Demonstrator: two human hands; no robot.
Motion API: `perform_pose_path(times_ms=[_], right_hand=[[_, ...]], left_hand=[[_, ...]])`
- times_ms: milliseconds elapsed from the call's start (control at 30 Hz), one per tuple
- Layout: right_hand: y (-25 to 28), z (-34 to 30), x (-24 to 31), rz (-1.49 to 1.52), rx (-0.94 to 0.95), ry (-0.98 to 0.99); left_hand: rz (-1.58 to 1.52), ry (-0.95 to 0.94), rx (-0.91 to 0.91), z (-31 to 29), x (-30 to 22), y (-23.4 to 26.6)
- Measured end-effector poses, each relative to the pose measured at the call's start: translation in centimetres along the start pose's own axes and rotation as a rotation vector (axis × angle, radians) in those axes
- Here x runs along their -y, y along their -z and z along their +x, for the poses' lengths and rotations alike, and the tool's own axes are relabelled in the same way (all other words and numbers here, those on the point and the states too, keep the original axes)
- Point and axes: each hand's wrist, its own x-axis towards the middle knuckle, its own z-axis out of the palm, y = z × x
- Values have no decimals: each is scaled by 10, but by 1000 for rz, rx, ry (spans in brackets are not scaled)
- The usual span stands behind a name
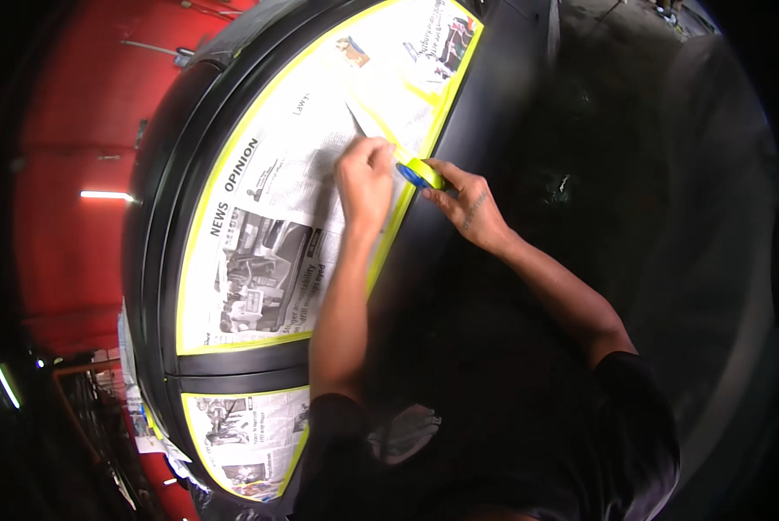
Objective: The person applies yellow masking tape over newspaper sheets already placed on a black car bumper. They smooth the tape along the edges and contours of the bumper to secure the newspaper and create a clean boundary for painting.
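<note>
My right hand (474, 207) grips a roll of bright yellow masking tape (428, 172) with a blue core, held at the slanting right edge of a papered car window. Close beside the roll, my left hand (365, 178) is closed, thumb and fingers drawn together over the paper. Whatever its fingertips hold, if anything, is too blurred to make out. Newspaper sheets (277, 195) cover the window pane, bordered by yellow tape (200, 208). Another strip of yellow tape (374, 115) crosses the paper just above my left hand.
Black car body trim (165, 200) curves around the window. Below it, a smaller pane carries more taped newspaper (249, 434). A red surface (68, 252) with a bright light stands beyond the car at left. Dark floor (572, 113) lies to the right.
</note>
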Motion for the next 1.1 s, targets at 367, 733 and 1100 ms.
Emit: perform_pose_path(times_ms=[367,733,1100], right_hand=[[-40,15,-28,31,-69,52],[-59,31,-32,-258,70,107],[-73,61,-32,-331,206,62]], left_hand=[[902,-637,90,155,58,18],[867,-739,-1,149,77,23],[1214,-520,114,125,59,21]])
